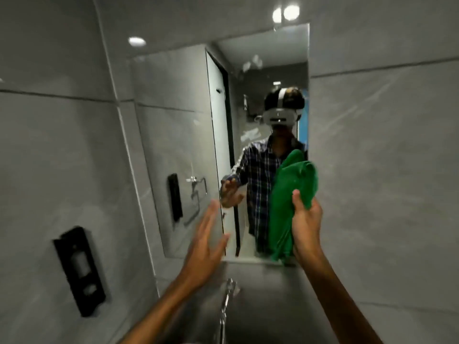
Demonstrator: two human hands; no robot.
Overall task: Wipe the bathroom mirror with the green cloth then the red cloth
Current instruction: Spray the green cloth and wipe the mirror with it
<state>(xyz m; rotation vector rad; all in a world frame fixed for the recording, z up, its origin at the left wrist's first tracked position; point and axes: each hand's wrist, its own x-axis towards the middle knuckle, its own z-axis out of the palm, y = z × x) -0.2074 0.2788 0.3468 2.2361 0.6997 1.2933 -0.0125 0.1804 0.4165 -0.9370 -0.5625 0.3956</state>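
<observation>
Mirror (178, 135) dead ahead: our right hand (306, 219), nearer its lower right corner, grips the hanging green cloth (290, 194); our left hand (206, 239) is spread empty.

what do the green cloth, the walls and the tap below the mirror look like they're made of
Green cloth: soft, matte fabric, probably microfibre or terry, since it bunches and drapes in the right hand. Wall: large grey tiles, likely ceramic or stone-look, semi-glossy, with grout lines and lamp glare. Tap: shiny metal, apparently chrome or steel, judging by bright highlights.
</observation>
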